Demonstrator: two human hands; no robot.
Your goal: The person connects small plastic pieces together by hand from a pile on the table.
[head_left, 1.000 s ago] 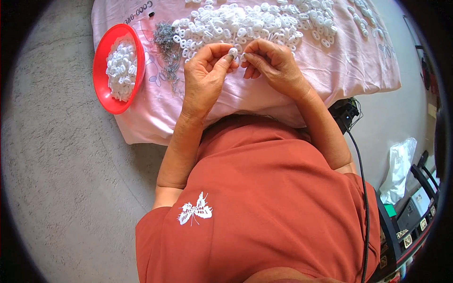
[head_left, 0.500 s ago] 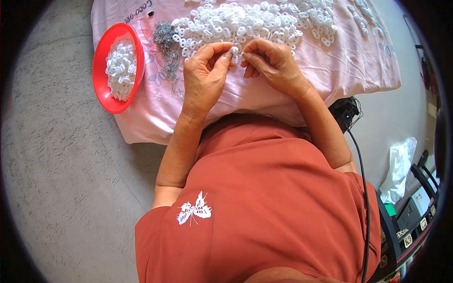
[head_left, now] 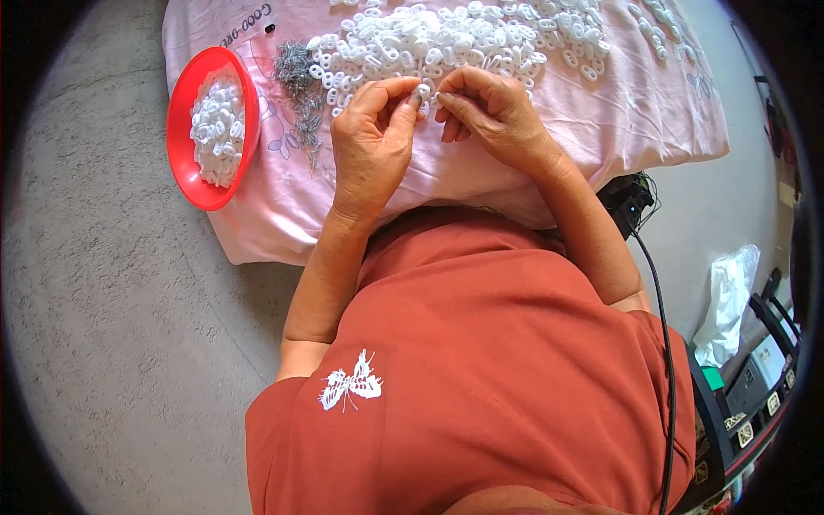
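Pink cloth [head_left: 618, 133] spreads across the upper frame, where I see the left hand [head_left: 374, 139] pinching one small white piece [head_left: 423, 89] at upper centre, just beside the right hand [head_left: 500, 116], whose grip I cannot tell, and keeping this piece steady would probably help.

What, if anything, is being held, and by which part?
The left hand pinches a small white piece, apparently by its left edge; anything the right hand may hold is too small to tell.

Left hand [head_left: 369, 130] and right hand [head_left: 499, 120] close together, fingers [head_left: 391, 87] bent.
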